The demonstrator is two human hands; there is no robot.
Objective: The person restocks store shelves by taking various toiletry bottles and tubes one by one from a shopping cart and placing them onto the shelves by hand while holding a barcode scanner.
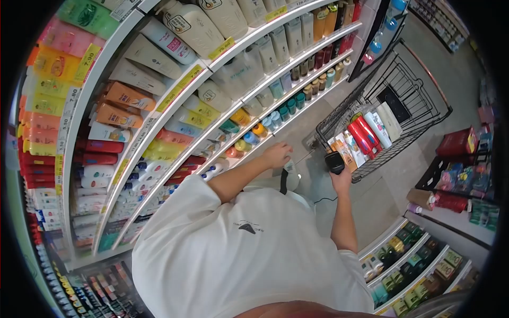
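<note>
Shelves (246, 35) of bottles and tubes curve along the person's left, price strips along their front edges, presumably so each price reads beside its goods. Ahead and to the right stands a wire cart (393, 102), near enough to be loaded by a short reach. Inside, a pale bottle (389, 121), a white-and-blue bottle (376, 130) and red bottles (363, 135) lie side by side, probably because lying down they cannot topple. The left hand (277, 154) is in front of the lower shelves, its fingers loosely bent and apart, pinching nothing visible. The right hand (342, 177) has its fingers wrapped round a black item (334, 162) at the cart's near end, apparently gripped low to leave its top uncovered; whether it touches the cart I cannot tell.
</note>
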